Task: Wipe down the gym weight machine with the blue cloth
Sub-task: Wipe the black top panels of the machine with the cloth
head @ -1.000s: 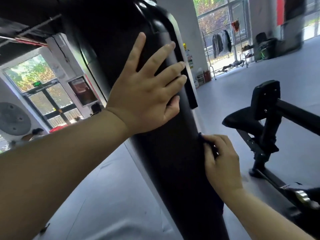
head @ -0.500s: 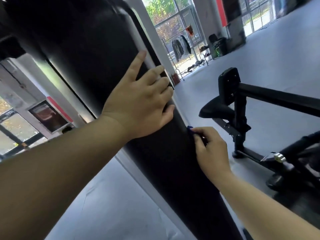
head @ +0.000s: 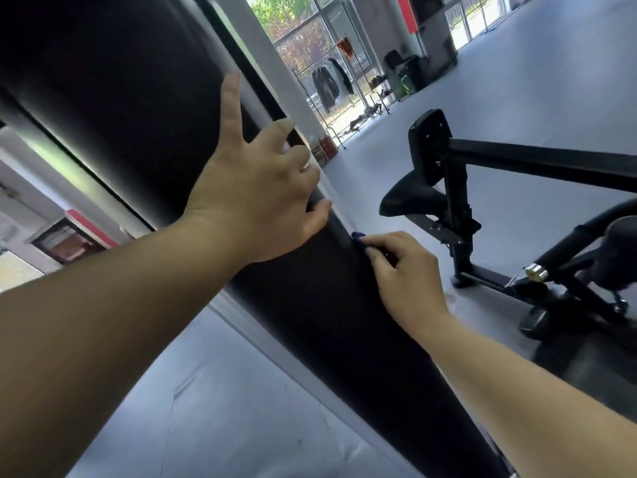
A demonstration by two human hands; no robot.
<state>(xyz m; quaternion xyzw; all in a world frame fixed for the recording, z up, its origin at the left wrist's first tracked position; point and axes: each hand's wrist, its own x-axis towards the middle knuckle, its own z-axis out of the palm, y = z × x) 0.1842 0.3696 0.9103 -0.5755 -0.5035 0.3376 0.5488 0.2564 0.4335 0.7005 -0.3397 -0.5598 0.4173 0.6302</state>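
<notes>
I'm in a gym. A tall black machine column [head: 138, 98] fills the space in front of me. To its right stands a black steel frame [head: 537, 163] with a padded seat [head: 410, 198] and a back pad [head: 429, 146]. The floor [head: 551, 98] is wide grey matting. By the far windows [head: 293, 36], jackets hang on a clothes rack [head: 331, 81].

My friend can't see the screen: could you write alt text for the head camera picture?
A person's right hand holds a blue cloth against the edge of a tall black gym machine panel, while the left hand rests on the panel higher up. A black seat stands behind on the grey floor.
</notes>
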